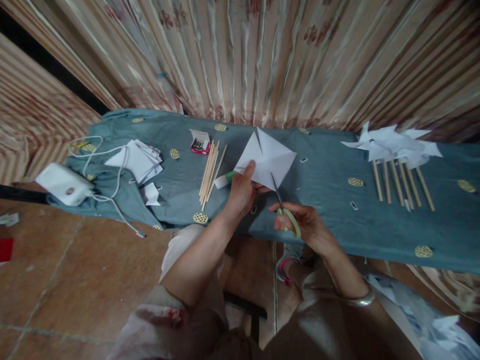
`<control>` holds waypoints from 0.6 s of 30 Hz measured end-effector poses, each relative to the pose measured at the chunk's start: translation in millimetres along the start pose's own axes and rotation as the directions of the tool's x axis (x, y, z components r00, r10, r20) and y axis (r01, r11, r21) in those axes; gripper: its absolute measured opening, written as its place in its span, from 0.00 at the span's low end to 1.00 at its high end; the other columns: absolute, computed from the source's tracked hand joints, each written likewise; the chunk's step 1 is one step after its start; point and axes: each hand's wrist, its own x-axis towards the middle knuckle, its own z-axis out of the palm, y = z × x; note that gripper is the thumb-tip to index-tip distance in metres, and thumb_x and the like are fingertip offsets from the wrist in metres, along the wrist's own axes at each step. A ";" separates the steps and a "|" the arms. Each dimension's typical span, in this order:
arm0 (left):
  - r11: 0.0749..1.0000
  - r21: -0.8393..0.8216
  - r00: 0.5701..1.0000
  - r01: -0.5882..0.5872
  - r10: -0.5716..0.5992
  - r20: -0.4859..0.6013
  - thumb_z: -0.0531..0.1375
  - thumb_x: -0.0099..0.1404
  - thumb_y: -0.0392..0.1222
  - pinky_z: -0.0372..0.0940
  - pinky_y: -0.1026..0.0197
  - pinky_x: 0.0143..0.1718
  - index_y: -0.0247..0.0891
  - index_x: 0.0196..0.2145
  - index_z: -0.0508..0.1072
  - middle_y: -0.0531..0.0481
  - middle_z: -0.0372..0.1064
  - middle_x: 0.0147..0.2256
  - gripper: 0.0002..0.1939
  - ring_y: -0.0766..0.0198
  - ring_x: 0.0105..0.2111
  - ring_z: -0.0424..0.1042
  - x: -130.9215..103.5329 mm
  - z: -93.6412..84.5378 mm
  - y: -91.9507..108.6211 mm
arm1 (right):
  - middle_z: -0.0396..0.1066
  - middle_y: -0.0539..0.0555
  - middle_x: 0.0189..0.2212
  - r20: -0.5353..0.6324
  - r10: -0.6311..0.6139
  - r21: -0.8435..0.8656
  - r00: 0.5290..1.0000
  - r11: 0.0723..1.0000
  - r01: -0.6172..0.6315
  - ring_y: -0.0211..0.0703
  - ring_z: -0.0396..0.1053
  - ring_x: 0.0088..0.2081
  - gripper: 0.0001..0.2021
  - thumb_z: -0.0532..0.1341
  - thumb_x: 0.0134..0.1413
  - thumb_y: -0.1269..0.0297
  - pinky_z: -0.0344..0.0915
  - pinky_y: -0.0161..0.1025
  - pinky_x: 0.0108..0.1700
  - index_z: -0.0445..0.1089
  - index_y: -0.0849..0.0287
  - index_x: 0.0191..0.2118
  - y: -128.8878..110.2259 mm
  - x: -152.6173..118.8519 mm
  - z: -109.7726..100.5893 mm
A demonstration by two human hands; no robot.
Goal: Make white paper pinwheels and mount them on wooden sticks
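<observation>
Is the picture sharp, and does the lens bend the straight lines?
Head view: dim, soft light, no glare; the white paper and scissors look fairly sharp; the table edge and curtain stripes bow from wide-lens distortion; corners darker and softer.

Striped curtains (262, 55) (floral), tiled floor (75, 280), dim rm.

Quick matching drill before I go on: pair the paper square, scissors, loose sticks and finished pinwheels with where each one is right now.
Things:
1. paper square
2. scissors
3. loose sticks
4. finished pinwheels

Places:
A. far right on the blue cloth
B. in the right hand
C. pinched by the left hand
D. lying beside the small pin box

Pairs: 1-C, 2-B, 3-D, 4-A
</observation>
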 end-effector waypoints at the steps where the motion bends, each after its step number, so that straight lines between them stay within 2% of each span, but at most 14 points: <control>1: 1.000 0.011 1.000 0.003 -0.003 -0.005 0.52 0.71 0.43 0.70 0.59 0.34 0.38 0.30 0.72 0.50 0.75 0.25 0.14 0.62 0.28 0.77 -0.6 0.7 -0.1 | 0.70 0.49 0.20 0.002 0.000 -0.001 1.000 1.000 0.000 0.37 0.65 0.22 0.23 0.71 0.36 0.46 0.66 0.38 0.28 0.75 0.59 0.34 -0.7 -0.4 0.0; 8: 0.998 0.045 0.998 0.045 -0.043 -0.054 0.54 0.69 0.44 0.69 0.59 0.34 0.41 0.27 0.71 0.54 0.72 0.20 0.13 0.62 0.28 0.76 -4.2 4.0 -1.0 | 0.71 0.50 0.21 0.002 -0.004 -0.009 1.000 1.000 0.004 0.38 0.67 0.24 0.24 0.70 0.37 0.44 0.68 0.40 0.30 0.75 0.59 0.35 -4.9 -3.1 0.3; 14: 0.998 0.047 0.999 0.034 -0.033 -0.022 0.54 0.69 0.44 0.70 0.58 0.36 0.40 0.29 0.72 0.52 0.74 0.23 0.13 0.60 0.30 0.77 -3.8 2.8 -0.3 | 0.70 0.49 0.20 -0.001 -0.025 -0.031 1.000 0.999 0.025 0.38 0.64 0.23 0.21 0.70 0.39 0.47 0.67 0.40 0.29 0.75 0.59 0.35 -2.2 -2.2 -0.5; 18: 0.999 0.028 1.000 0.021 -0.021 -0.016 0.52 0.70 0.42 0.70 0.57 0.36 0.39 0.30 0.71 0.52 0.74 0.24 0.13 0.62 0.27 0.76 -4.2 4.2 1.1 | 0.68 0.49 0.19 -0.024 -0.011 -0.033 1.000 0.999 0.010 0.38 0.65 0.22 0.21 0.71 0.38 0.48 0.63 0.38 0.26 0.75 0.59 0.34 -1.8 -1.7 0.1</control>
